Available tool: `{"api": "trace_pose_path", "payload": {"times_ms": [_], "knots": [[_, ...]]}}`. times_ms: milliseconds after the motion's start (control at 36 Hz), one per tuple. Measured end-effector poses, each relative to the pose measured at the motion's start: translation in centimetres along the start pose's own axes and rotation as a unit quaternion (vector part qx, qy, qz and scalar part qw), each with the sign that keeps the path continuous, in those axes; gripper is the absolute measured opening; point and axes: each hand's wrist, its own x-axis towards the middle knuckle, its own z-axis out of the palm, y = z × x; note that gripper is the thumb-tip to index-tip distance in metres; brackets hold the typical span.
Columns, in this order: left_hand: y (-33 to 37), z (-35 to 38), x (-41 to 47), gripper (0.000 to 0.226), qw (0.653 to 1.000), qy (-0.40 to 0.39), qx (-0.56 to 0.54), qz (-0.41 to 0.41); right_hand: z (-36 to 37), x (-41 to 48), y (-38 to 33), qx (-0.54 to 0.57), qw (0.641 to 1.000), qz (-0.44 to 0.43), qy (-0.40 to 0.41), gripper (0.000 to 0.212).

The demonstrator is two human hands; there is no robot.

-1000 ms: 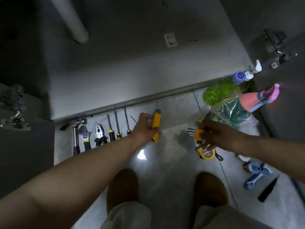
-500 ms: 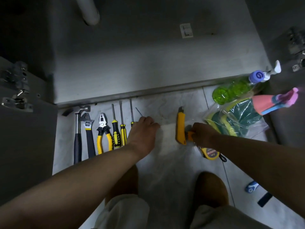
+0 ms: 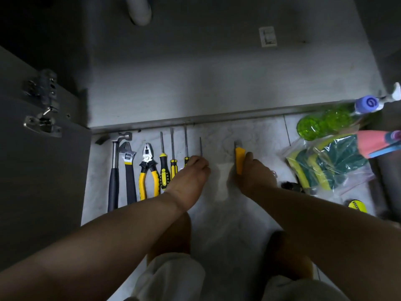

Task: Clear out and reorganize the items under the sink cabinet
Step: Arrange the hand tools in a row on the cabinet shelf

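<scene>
you are holding the knife (image 3: 239, 158) on the floor (image 3: 217, 213), right of the screwdrivers (image 3: 164, 170).
your right hand (image 3: 255, 174) is curling its fingers round the light, stiff, probably slick body, clear of the blade tip (image 3: 235, 145); your left hand (image 3: 191, 174) is curling over the last screwdriver (image 3: 200, 146), pinching or not i cannot tell.

The right hand (image 3: 256, 172) hides most of the yellow utility knife (image 3: 240, 158).
</scene>
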Motion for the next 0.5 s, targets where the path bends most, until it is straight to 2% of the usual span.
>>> {"api": "trace_pose_path", "payload": {"times_ms": [194, 361, 444, 500], "knots": [[0.0, 0.0, -0.6, 0.033, 1.000, -0.006, 0.004, -0.008, 2.3, -0.4, -2.3, 0.020, 0.996, -0.083, -0.036, 0.058], [-0.3, -0.2, -0.7, 0.037, 0.999, -0.025, 0.003, -0.025, 0.7, 0.2, -1.1, 0.030, 0.992, -0.119, -0.039, 0.047], [-0.2, -0.1, -0.8, 0.039, 0.999, -0.022, -0.004, -0.041, -1.0, 0.1, 2.3, -0.103, 0.986, -0.129, 0.006, 0.049], [0.0, -0.2, -0.7, 0.039, 0.999, -0.008, -0.007, -0.048, -1.7, -0.2, 5.0, -0.214, 0.965, -0.149, 0.033, 0.057]]}}
